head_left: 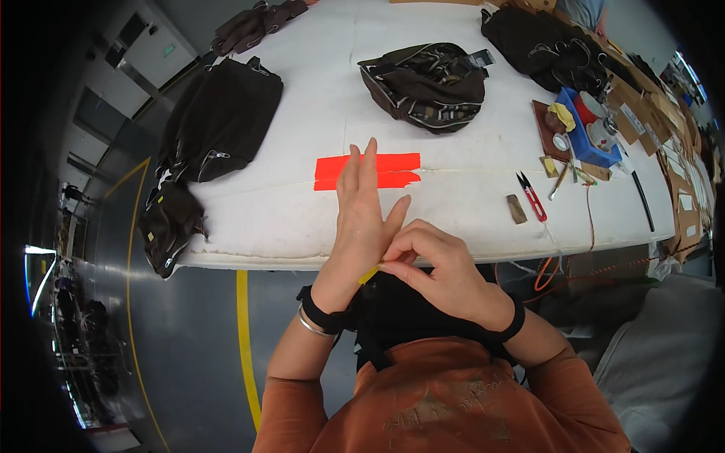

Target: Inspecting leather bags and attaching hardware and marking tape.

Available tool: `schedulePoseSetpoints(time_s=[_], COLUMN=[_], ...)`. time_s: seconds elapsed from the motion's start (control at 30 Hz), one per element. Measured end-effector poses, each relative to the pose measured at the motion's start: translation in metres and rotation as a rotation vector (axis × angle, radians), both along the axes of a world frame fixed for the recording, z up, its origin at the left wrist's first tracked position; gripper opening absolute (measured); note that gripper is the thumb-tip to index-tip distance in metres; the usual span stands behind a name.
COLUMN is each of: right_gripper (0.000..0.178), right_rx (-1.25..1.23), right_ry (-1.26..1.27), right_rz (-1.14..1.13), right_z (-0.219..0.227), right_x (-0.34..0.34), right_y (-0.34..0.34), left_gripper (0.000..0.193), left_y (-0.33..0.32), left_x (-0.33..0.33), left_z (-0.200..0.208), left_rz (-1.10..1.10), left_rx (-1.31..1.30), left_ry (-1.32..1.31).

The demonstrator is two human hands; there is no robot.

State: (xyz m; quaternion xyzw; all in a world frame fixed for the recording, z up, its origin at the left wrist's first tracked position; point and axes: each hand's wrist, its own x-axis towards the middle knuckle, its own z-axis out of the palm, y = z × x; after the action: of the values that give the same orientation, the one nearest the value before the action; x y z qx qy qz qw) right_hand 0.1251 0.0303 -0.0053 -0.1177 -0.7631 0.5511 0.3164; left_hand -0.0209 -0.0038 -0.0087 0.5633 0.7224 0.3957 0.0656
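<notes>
My left hand (pixel 358 215) is held up over the table's front edge with its fingers stretched out and nothing in it. Beside its wrist, my right hand (pixel 438 264) pinches between thumb and forefinger. A small yellow strip (pixel 368 275) shows at those fingertips, lying against the base of my left hand; I cannot tell if it sticks to the skin. Just beyond my left fingers, two bright orange-red strips (pixel 396 163) lie flat on the white table (pixel 302 219). An open dark brown bag (pixel 430 87) with zippers sits farther back.
Dark bags (pixel 226 113) pile along the left edge, more (pixel 544 49) at the far right. Red-handled thread snips (pixel 533 198), a brown block (pixel 516 210) and a blue bin (pixel 585 132) with jars lie to the right, near cardboard pieces (pixel 687 204).
</notes>
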Motion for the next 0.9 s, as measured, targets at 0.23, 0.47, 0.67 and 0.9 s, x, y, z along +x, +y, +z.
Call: schedulePoseSetpoints(time_s=[0.23,0.47,0.67,0.9], right_gripper=[0.010,0.007,0.008,0.010], right_rx=[-0.138,-0.315,-0.424,-0.432], right_ry=[-0.116,-0.114,0.068,0.049], right_rz=[0.089,0.061,-0.100,-0.098], right_z=[0.008,0.010,0.002,-0.007], right_x=[0.007,0.008,-0.011,-0.031], right_y=[0.006,0.008,0.015,0.007], left_gripper=[0.078,0.071,0.052,0.034], left_y=[-0.003,-0.010,-0.042,-0.075], left_x=[-0.001,0.000,-0.017,-0.026], left_z=[-0.008,-0.016,0.010,0.013], left_rz=[0.025,-0.045,-0.356,-0.434], left_rx=[0.040,0.060,-0.071,-0.033], left_ry=[0.262,0.122,-0.529,-1.005])
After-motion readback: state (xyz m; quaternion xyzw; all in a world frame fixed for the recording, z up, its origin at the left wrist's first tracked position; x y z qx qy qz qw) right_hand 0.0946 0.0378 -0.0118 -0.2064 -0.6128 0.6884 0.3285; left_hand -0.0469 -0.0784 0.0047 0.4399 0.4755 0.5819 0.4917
